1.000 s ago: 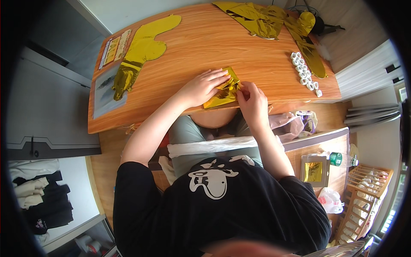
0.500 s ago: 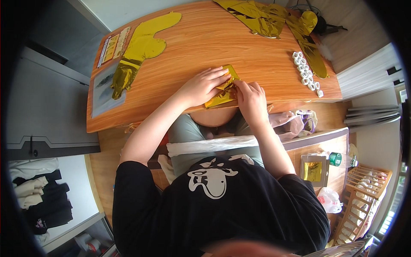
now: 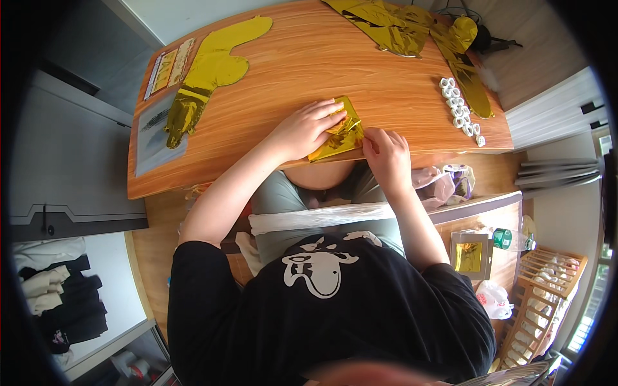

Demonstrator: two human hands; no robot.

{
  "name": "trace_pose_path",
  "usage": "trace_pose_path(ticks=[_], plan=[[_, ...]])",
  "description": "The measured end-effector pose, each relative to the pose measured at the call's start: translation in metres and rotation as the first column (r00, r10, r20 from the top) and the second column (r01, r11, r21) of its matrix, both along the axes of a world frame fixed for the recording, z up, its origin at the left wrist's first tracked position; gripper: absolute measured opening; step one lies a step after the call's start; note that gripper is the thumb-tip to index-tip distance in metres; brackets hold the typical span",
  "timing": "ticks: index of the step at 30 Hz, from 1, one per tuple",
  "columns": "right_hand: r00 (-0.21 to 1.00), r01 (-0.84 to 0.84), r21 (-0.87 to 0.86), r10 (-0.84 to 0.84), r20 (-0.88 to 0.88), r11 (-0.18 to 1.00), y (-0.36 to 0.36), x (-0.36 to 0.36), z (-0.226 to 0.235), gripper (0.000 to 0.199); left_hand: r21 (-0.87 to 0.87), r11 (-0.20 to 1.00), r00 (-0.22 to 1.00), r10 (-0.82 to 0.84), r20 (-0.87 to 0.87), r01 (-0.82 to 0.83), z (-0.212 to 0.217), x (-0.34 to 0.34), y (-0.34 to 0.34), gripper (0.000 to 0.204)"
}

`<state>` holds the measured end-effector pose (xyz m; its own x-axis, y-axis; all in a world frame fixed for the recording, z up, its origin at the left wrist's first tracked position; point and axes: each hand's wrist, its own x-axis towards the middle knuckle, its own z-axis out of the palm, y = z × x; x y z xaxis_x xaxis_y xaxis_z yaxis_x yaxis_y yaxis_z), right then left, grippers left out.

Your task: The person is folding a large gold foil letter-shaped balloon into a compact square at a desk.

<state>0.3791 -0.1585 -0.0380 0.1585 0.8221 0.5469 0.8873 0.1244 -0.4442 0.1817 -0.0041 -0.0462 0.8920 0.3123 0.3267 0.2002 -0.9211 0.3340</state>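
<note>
A deflated gold foil balloon, folded into a small packet, lies at the table's front edge before me. My left hand rests on its upper left part with the fingers stretched out flat. Beside the packet's right edge is my right hand, its thumb and forefinger pinched together at the foil's border. The curled fingers partly hide what they grip. The foil between my hands looks creased and shiny.
An unfolded gold foil balloon lies at the left of the wooden table, near a clear plastic sleeve. More gold foil lies at the far right. Several small white rolls stand in rows on the right. A bottle lies lower right.
My right hand has moved a little to the right, from over the foil to its right edge. More of the packet shows now; my left hand stays put.
</note>
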Motion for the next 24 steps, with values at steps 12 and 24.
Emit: trace_pose_path(ticks=[12, 24], plan=[[0.972, -0.122, -0.046, 0.129, 0.195, 0.991, -0.001, -0.007, 0.009, 0.023, -0.063, 0.998, 0.999, -0.006, 0.033, 0.009, 0.0, -0.001, 0.001, 0.064], [0.993, 0.003, 0.048, -0.009, 0.116, 0.999, -0.011, -0.006, -0.001, 0.016, 0.004, 1.0, 1.0, 0.012, 0.002, -0.012, 0.001, 0.0, -0.002, 0.059]])
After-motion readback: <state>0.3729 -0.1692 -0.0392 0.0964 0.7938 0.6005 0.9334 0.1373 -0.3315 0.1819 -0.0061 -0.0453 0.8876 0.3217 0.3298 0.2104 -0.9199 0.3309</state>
